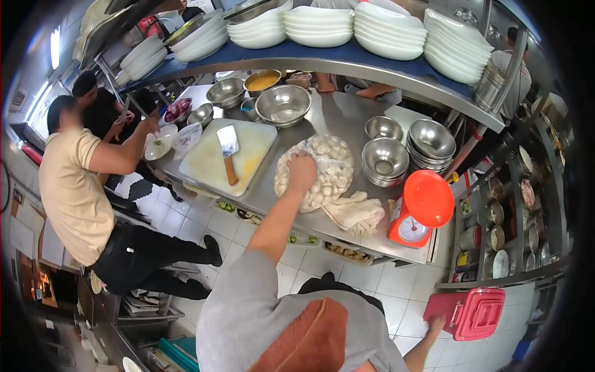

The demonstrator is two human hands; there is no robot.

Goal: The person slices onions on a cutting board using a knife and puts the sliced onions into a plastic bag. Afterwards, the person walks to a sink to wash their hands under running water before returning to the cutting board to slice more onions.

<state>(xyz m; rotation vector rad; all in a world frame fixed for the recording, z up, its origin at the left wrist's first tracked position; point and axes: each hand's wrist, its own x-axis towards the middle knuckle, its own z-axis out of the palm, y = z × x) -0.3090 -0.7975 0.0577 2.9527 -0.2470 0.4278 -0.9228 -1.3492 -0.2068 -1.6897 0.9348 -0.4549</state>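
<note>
A clear plastic bag of pale round pieces (325, 170) lies on the steel table. My left hand (302, 171) rests on the upper left part of the bag, its fingers bent against the plastic; whether they grip it is hard to tell. Down at the right, my right hand (436, 325) touches the left side of a red lidded bin (476, 313), and its fingers are too small to make out. A cream cloth (354, 212) lies just below the bag, beside an orange scale (427, 199).
On the table (260, 191) are a cutting board (204, 152) with a cleaver (228, 141), and stacked steel bowls (384, 158). Above runs a shelf (322, 64) of white dishes. A person in a beige shirt (74, 164) stands at the left; shelving (496, 282) stands right.
</note>
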